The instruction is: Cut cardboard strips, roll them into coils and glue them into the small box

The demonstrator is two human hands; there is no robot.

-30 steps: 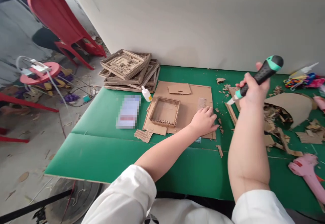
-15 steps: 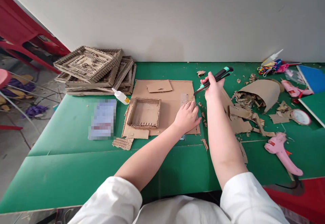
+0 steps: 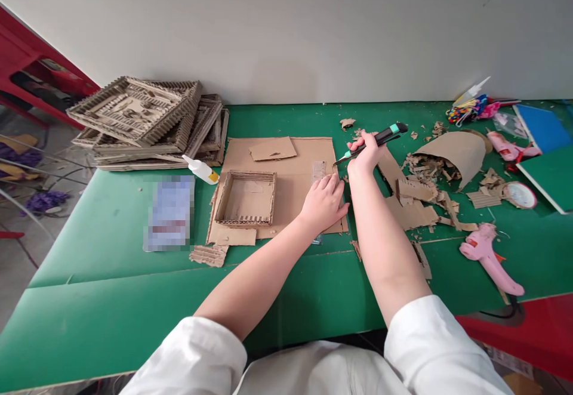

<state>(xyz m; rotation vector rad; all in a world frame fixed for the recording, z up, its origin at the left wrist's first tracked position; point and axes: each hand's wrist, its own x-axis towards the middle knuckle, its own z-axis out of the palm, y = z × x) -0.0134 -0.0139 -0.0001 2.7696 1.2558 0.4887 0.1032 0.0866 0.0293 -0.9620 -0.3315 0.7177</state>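
While flat on cardboard (image 3: 286, 174), left hand (image 3: 323, 203).

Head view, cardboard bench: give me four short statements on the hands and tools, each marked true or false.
1. The right hand holds a utility knife with a black and teal handle. True.
2. The left hand presses flat on the cardboard sheet. True.
3. The pink glue gun is in the left hand. False: it lies on the green table, to the right of the right arm.
4. The cardboard tray sits atop the stack of frames. False: it rests on the cardboard sheet.
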